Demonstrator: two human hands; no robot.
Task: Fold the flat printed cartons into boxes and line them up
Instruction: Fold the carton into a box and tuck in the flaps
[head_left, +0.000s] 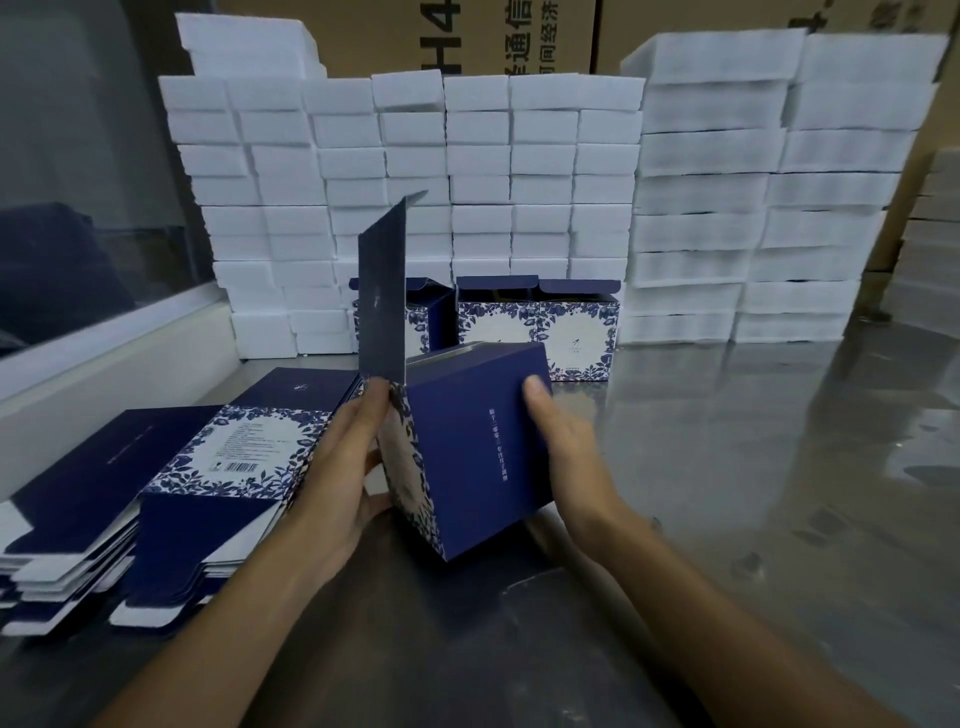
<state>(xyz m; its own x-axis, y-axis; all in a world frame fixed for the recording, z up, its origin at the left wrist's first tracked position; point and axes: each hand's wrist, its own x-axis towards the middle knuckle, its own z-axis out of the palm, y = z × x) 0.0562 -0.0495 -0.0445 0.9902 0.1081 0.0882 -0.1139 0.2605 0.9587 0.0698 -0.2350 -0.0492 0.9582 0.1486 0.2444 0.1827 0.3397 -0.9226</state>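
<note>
Tilted navy carton (467, 447), flap up; flat cartons (156, 483) left; boxes (535, 322) behind.

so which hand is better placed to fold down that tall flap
Left, probably. The left hand already holds the box at the base of the upright flap; the right hand steadies the far navy side.
</note>
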